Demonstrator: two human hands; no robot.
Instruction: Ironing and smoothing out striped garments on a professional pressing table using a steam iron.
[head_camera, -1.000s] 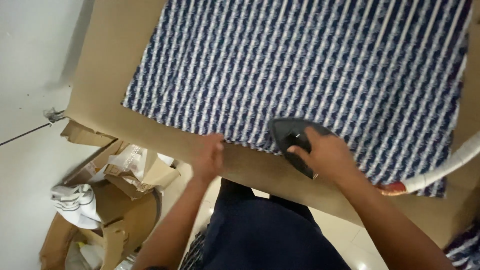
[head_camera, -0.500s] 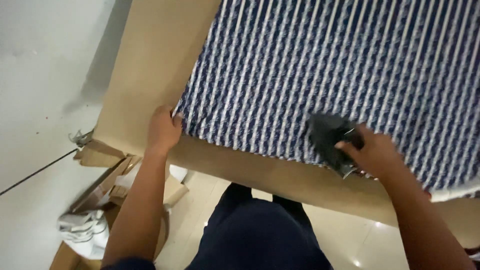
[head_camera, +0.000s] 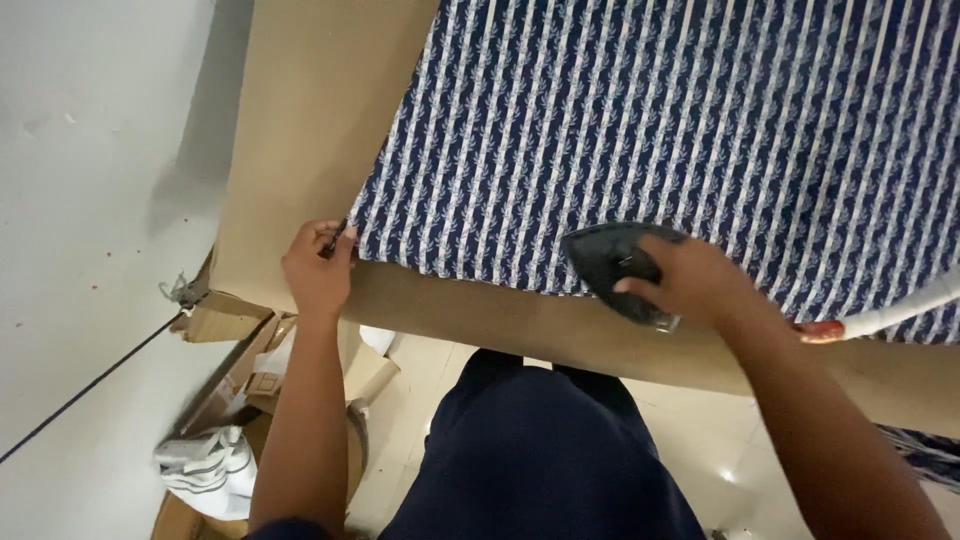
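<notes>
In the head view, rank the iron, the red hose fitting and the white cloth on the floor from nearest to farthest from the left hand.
From the left hand:
1. White cloth, below on the floor.
2. Iron, to the right on the fabric.
3. Red hose fitting, far right.

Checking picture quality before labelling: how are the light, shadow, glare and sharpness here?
Head view: soft, even light; a dim shadow on the wall beside the table; a small glare spot on the floor tile; striped cloth fairly sharp; right hand on the iron slightly soft.
</notes>
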